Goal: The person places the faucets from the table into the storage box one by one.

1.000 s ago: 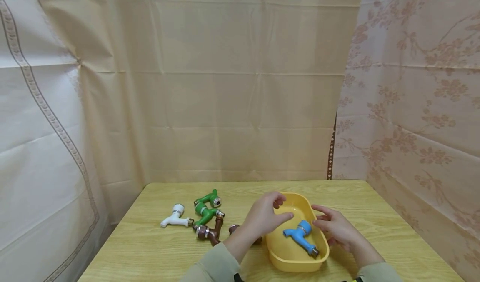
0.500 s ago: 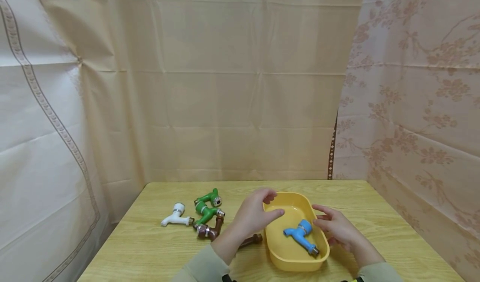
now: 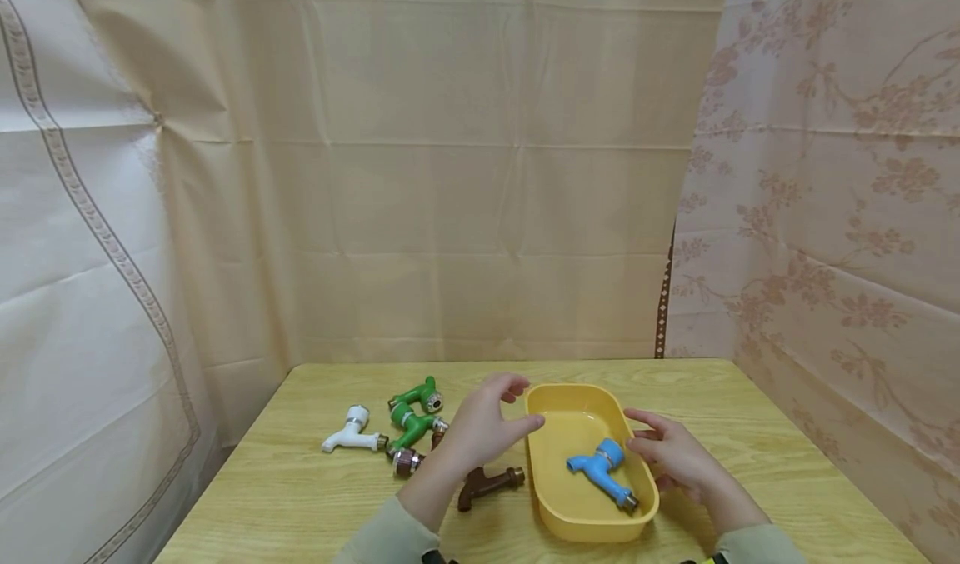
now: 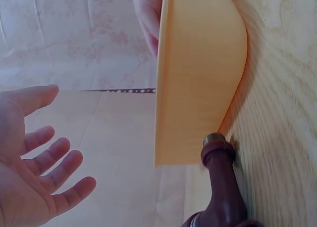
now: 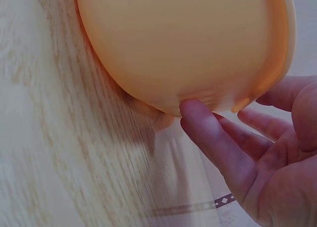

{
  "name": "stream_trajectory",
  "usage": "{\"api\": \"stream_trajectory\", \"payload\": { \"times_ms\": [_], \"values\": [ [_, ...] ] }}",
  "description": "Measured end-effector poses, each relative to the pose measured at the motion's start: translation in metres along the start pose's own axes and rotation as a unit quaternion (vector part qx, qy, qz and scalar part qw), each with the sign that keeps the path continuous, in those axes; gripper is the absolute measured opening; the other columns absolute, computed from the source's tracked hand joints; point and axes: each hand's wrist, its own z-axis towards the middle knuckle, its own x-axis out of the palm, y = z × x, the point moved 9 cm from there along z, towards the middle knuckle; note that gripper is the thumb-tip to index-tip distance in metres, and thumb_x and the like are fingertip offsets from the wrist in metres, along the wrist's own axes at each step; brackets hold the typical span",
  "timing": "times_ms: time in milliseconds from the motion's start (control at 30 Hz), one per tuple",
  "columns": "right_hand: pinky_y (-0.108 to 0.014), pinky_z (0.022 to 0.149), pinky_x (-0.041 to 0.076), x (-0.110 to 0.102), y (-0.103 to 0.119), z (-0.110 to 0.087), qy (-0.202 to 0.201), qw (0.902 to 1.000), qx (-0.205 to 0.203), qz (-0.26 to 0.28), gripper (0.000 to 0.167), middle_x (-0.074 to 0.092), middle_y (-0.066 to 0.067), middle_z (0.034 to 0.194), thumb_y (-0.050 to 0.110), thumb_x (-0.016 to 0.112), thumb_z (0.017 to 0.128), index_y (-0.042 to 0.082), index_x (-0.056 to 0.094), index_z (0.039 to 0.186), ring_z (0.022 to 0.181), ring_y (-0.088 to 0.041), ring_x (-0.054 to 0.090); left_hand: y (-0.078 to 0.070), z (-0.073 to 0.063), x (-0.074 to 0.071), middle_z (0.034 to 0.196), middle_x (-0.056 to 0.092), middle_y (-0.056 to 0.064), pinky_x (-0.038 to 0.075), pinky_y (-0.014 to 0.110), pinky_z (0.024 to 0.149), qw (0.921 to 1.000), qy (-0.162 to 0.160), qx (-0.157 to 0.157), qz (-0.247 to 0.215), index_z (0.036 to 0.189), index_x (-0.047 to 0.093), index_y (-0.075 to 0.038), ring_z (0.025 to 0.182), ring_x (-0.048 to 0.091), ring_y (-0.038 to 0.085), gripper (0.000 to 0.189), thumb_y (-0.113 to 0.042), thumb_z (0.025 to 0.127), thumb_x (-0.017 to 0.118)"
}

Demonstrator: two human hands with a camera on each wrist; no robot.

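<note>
A blue tap (image 3: 602, 471) lies in a yellow plastic tub (image 3: 592, 532) on the table. My left hand (image 3: 480, 431) is raised left of the tub, fingers spread and holding nothing; the left wrist view shows its palm side and loosely bent fingers. Below it, a brown tap (image 3: 487, 486) rests near the tub's left wall, its threaded end towards the tub. At the tub's right side, my right hand (image 3: 675, 456) has its fingertips at the outer wall, and in the right wrist view one finger (image 5: 198, 115) appears to touch it. A second brown tap (image 3: 407, 462) is partly hidden behind my left hand.
On the left of the wooden table (image 3: 277, 506) are a white tap (image 3: 352, 432), one green tap (image 3: 411, 425) and another green tap (image 3: 420, 396) behind it. Beige curtain cloth (image 3: 480, 214) hangs behind the table, with patterned cloth (image 3: 840, 256) on the right.
My left hand has drawn back leftward from above the tub, uncovering its left rim and the nearer brown tap. The right hand, tub and blue tap look unmoved.
</note>
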Motion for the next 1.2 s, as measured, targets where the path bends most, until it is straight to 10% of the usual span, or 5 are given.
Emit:
{"api": "stream_trajectory", "payload": {
  "times_ms": [1200],
  "values": [
    [-0.045,0.056,0.059,-0.002,-0.001,0.000,-0.018,0.9997,0.014,-0.003,0.067,0.047,-0.036,0.142,0.011,0.063,0.099,0.002,0.031,0.157,0.100,-0.031,0.069,0.070,-0.022,-0.063,0.135,0.061,0.008,0.051,0.052,0.094,0.9984,-0.029,-0.032,0.035,0.137,0.061,-0.011,0.119,0.058,0.034,0.058,-0.038,0.089,0.079]
  ]
}}
